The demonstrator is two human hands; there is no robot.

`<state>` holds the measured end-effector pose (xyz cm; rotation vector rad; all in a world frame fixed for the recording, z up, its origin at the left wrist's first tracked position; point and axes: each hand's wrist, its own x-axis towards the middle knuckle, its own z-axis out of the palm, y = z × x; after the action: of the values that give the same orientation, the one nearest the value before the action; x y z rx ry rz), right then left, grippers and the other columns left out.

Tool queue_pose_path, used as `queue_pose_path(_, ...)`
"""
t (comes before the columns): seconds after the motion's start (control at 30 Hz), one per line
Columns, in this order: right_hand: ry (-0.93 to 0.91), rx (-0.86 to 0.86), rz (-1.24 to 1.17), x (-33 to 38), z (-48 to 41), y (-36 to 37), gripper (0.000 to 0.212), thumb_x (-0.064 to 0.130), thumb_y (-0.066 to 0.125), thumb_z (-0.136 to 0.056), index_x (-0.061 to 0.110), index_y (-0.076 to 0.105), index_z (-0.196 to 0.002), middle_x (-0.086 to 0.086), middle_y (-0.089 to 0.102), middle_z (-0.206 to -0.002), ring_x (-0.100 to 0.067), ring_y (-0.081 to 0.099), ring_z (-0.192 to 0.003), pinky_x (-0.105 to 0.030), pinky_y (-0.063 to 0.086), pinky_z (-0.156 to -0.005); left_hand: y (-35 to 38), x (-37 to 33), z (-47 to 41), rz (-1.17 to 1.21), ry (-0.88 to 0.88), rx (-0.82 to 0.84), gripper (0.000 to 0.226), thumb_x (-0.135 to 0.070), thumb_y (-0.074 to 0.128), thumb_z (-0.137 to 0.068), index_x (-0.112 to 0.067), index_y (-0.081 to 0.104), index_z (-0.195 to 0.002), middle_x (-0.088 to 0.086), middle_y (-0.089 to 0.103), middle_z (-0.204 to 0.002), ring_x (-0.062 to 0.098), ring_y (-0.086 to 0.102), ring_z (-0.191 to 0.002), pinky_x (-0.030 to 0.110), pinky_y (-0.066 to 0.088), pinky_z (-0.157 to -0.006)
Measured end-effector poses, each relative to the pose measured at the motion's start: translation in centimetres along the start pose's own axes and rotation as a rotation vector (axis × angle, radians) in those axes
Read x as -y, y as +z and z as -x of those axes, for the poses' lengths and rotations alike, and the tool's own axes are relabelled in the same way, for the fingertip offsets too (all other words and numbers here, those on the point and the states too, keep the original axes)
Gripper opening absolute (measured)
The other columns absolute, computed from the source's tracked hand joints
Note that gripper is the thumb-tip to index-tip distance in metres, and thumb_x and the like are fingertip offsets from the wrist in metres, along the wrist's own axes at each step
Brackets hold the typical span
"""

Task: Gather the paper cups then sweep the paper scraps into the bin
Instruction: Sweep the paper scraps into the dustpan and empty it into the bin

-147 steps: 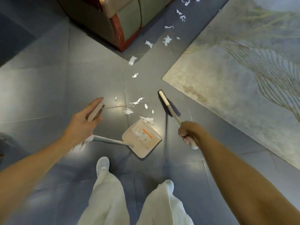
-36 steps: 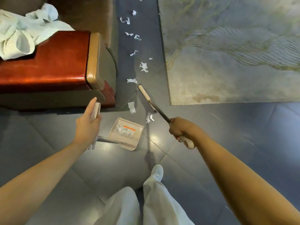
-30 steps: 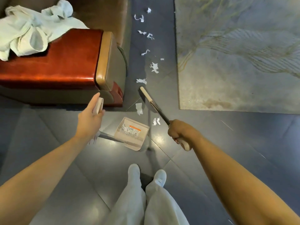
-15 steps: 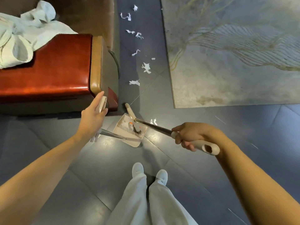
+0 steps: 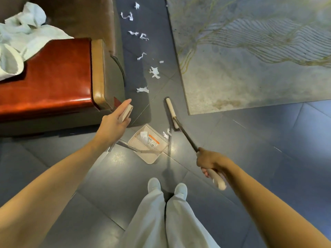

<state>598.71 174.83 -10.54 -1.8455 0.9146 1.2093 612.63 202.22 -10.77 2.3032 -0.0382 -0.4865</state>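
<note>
Sweeping scraps (image 5: 142, 89) toward the dustpan (image 5: 148, 144).
Left hand (image 5: 114, 122) grips its handle; right hand (image 5: 208, 161) fisted round the broom (image 5: 172, 113), bristles hidden.

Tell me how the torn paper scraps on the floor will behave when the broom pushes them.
The paper scraps look thin and crumpled, so probably very light and apt to flutter or skip ahead of the broom head. The floor tiles look glossy, so they should slide easily. Some may slip past the dustpan.
</note>
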Motion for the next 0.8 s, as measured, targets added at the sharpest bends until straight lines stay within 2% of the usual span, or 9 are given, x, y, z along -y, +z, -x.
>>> queue_pose_path(0.07,0.063,0.003,-0.123,-1.4,-0.5,1.7,0.062,0.009,0.036,-0.095,0.031,0.020,-0.151,-0.005,0.051,-0.052,-0.010,0.042,-0.040,-0.019,0.041,-0.040,0.0,0.0,-0.3,-0.029,0.018,-0.006,0.065,-0.022,0.057,-0.095,-0.049,0.025,-0.146,0.003,0.046,-0.144,0.027,0.049,-0.126,0.041,0.044,-0.098)
queue_pose_path(0.13,0.028,-0.033,-0.102,-2.6,0.0,3.4,0.065,0.006,0.036,-0.093,0.032,0.021,-0.151,-0.007,0.055,-0.070,-0.011,0.041,-0.047,-0.017,0.038,-0.038,-0.1,0.2,-0.3,-0.029,0.032,-0.007,0.065,-0.022,0.057,-0.095,-0.048,0.026,-0.146,0.003,0.047,-0.143,0.026,0.050,-0.124,0.040,0.045,-0.097)
queue_pose_path(0.2,-0.056,-0.020,-0.034,-3.3,0.7,4.4,0.068,0.002,0.042,-0.090,0.027,0.023,-0.151,0.000,0.050,-0.079,-0.011,0.044,-0.055,-0.016,0.041,-0.037,-0.1,0.4,-0.4,-0.022,0.031,-0.007,0.065,-0.022,0.057,-0.095,-0.048,0.026,-0.146,0.004,0.048,-0.142,0.025,0.051,-0.122,0.039,0.046,-0.096)
queue_pose_path(0.27,-0.085,0.042,0.031,-3.0,1.3,4.5,0.072,0.001,0.047,-0.089,0.025,0.020,-0.152,0.003,0.046,-0.077,-0.010,0.046,-0.058,-0.015,0.044,-0.042,-0.1,0.4,-0.4,-0.025,0.034,-0.013,0.065,-0.022,0.057,-0.095,-0.048,0.026,-0.146,0.004,0.049,-0.141,0.023,0.053,-0.118,0.037,0.047,-0.093)
queue_pose_path(0.33,-0.042,0.064,0.133,-2.2,1.9,3.7,0.076,0.000,0.047,-0.088,0.029,0.017,-0.151,-0.001,0.051,-0.077,-0.011,0.049,-0.053,-0.019,0.045,-0.045,-0.1,0.3,-0.5,-0.030,0.038,-0.028,0.065,-0.023,0.058,-0.095,-0.049,0.026,-0.145,0.003,0.050,-0.139,0.017,0.053,-0.107,0.035,0.048,-0.090)
queue_pose_path(0.4,0.001,0.094,0.078,-1.8,2.6,2.5,0.077,-0.002,0.043,-0.088,0.036,0.019,-0.150,-0.003,0.053,-0.074,-0.009,0.047,-0.042,-0.020,0.043,-0.040,-0.1,0.3,-0.6,-0.023,0.039,-0.037,0.063,-0.024,0.058,-0.095,-0.050,0.027,-0.145,0.003,0.050,-0.139,0.015,0.052,-0.104,0.038,0.050,-0.091)
queue_pose_path(0.47,0.022,0.158,-0.005,-1.7,3.4,0.7,0.076,-0.004,0.040,-0.089,0.038,0.021,-0.149,-0.005,0.052,-0.063,-0.009,0.042,-0.035,-0.019,0.040,-0.036,-0.2,0.2,-0.9,-0.018,0.035,-0.029,0.063,-0.025,0.057,-0.095,-0.050,0.027,-0.145,0.003,0.049,-0.140,0.019,0.054,-0.109,0.041,0.049,-0.093)
queue_pose_path(0.63,0.037,0.226,-0.139,-1.1,4.8,-3.9,0.077,-0.010,0.044,-0.088,0.036,0.026,-0.147,-0.002,0.048,-0.047,-0.008,0.040,-0.033,-0.017,0.036,-0.032,-0.7,0.1,-1.6,0.024,0.055,-0.030,0.064,-0.023,0.058,-0.095,-0.050,0.027,-0.145,0.003,0.052,-0.139,0.012,0.051,-0.101,0.034,0.047,-0.091)
queue_pose_path(0.8,-0.015,0.198,-0.189,1.4,4.4,-7.6,0.074,-0.009,0.041,-0.091,0.037,0.026,-0.147,-0.001,0.048,-0.045,-0.008,0.039,-0.032,-0.018,0.038,-0.031,-1.3,-0.9,-3.4,0.083,0.030,-0.133,0.064,-0.018,0.058,-0.095,-0.044,0.029,-0.146,0.003,0.050,-0.140,0.016,0.054,-0.106,0.032,0.048,-0.088)
